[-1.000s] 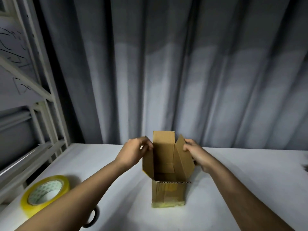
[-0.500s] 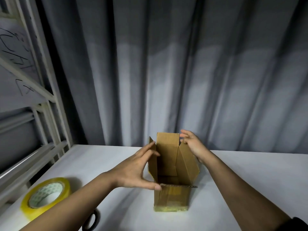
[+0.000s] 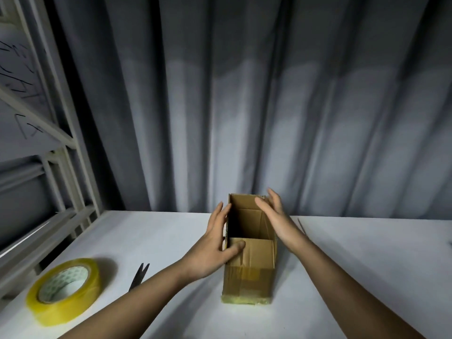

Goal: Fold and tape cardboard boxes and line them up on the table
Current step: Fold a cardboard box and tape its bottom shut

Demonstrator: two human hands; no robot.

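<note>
A small brown cardboard box (image 3: 248, 280) stands upright on the white table (image 3: 367, 265), its bottom sealed with yellowish tape. Its top is partly open: the near flap is folded down flat and the far flap stands up. My left hand (image 3: 215, 248) presses flat against the box's left side, thumb resting on the near flap. My right hand (image 3: 278, 216) lies with straight fingers against the right side flap, pushing it inward. The box's inside is dark.
A large roll of yellow tape (image 3: 64, 291) lies at the near left of the table. Black scissors (image 3: 138, 277) lie between the roll and my left forearm. A white metal rack (image 3: 49, 148) stands at the left; grey curtains hang behind the table.
The near flap has been folded down over the opening. My left hand moved from the front edge to the box's left side; my right hand went from the far flap to the right flap.
</note>
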